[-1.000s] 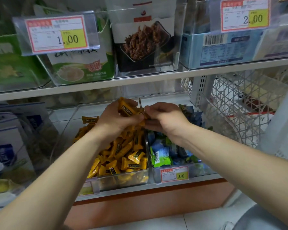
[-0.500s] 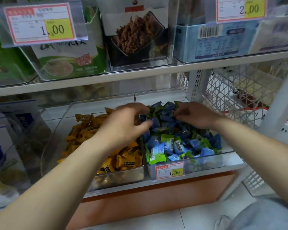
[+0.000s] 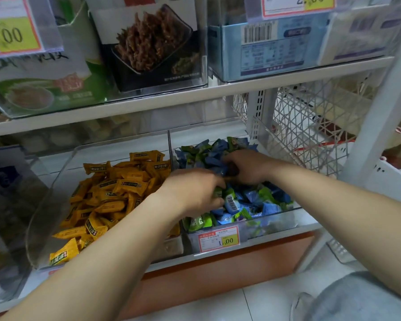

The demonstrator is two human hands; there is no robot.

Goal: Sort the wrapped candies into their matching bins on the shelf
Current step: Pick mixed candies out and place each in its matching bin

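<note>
Wrapped candies [image 3: 252, 200] in blue and green lie heaped in the right clear bin [image 3: 276, 220] on the lower shelf, and both of your hands are down in that heap. Your left hand [image 3: 195, 191] reaches across from the side of the other bin. Its fingers [image 3: 214, 181] curl downward round a green wrapper [image 3: 217, 193] that shows between them, so it is gripping that piece. Your right hand [image 3: 248, 166] sits just behind it, toward the back of the same bin, knuckles up and fingers bent into the pile. Its fingertips are buried among the wrappers and I cannot tell whether it holds anything. The 2 hands are close together, almost touching.

The left clear bin [image 3: 44, 205] stands right beside the first — it holds yellow candies [image 3: 116, 193] only, as far as you can see. A red-edged price tag [image 3: 219, 239] reading 1.00 is fixed to the front of the blue and green bin.

On the upper shelf [image 3: 148, 104] stand clear holders with a green-and-white packet [image 3: 44, 84], a dark snack packet [image 3: 153, 42] and a pale blue box [image 3: 264, 47]. A white wire basket [image 3: 310, 126] stands to the right of the bins.
</note>
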